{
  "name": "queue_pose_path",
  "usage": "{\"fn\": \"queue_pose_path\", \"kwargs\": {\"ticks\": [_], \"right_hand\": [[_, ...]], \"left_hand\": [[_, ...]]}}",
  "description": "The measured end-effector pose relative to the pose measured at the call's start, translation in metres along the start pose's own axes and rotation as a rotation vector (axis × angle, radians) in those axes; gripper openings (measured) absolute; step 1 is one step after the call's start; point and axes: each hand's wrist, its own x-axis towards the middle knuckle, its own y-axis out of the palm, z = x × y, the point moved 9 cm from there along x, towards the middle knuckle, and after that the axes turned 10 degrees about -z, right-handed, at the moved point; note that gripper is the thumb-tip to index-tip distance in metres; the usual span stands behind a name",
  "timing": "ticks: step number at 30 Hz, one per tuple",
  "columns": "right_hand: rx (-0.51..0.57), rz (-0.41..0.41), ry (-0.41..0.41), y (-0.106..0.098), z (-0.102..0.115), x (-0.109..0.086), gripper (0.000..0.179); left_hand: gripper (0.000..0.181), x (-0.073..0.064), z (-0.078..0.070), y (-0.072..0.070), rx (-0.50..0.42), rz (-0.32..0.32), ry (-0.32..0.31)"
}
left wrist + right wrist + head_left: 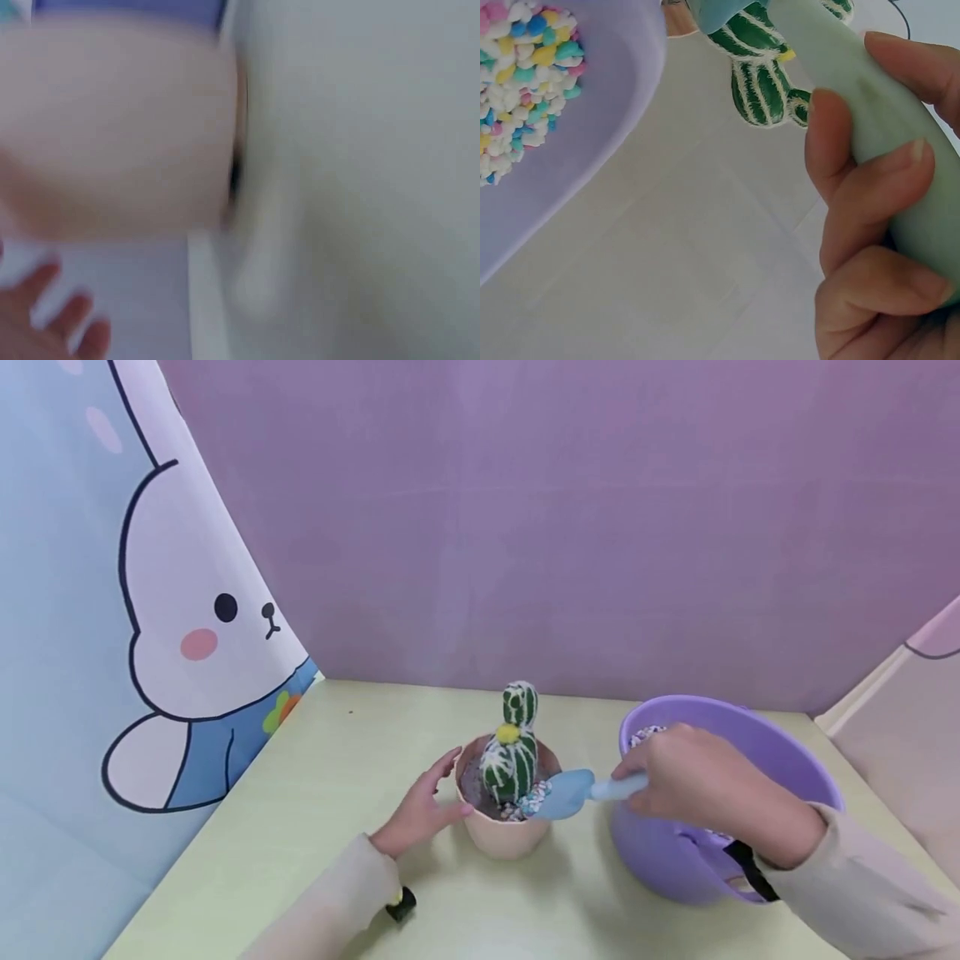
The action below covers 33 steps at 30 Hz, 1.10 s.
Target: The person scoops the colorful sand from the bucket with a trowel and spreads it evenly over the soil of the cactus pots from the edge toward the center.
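Note:
My right hand (686, 772) grips the handle of a light blue toy shovel (566, 793); in the right wrist view its fingers curl round the pale handle (885, 142). The blade tips over the near right rim of a beige flower pot (506, 839), with multicoloured pebbles (536, 797) at its tip. A green cactus (517, 764) with white lines and a yellow flower stands in the pot's grey filling. My left hand (423, 810) is at the pot's left side, thumb and a fingertip at the rim. The left wrist view is blurred, showing spread fingers (60, 322) near the pot.
A purple bucket (660, 852) stands right of the pot, under my right forearm, with more coloured pebbles (529, 82) inside. The pale yellow-green table (300, 793) meets a purple backdrop (525, 527) behind. A rabbit-print sheet (187, 568) is at the left.

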Motion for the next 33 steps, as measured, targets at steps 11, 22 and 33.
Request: {"fn": "queue_pose_path", "kwargs": {"ticks": [11, 22, 33], "right_hand": [[0.056, -0.008, 0.003, 0.003, -0.001, -0.005, 0.024], [0.058, -0.017, -0.028, 0.001, -0.004, -0.007, 0.023], [0.165, 0.012, 0.019, 0.006, -0.018, -0.009, 0.026]], "left_hand": [[0.105, 0.013, 0.004, 0.009, -0.067, 0.18, 0.032], [0.094, -0.004, -0.006, 0.017, -0.05, 0.005, -0.055], [0.093, -0.016, -0.009, 0.03, 0.044, -0.124, -0.09]]}}
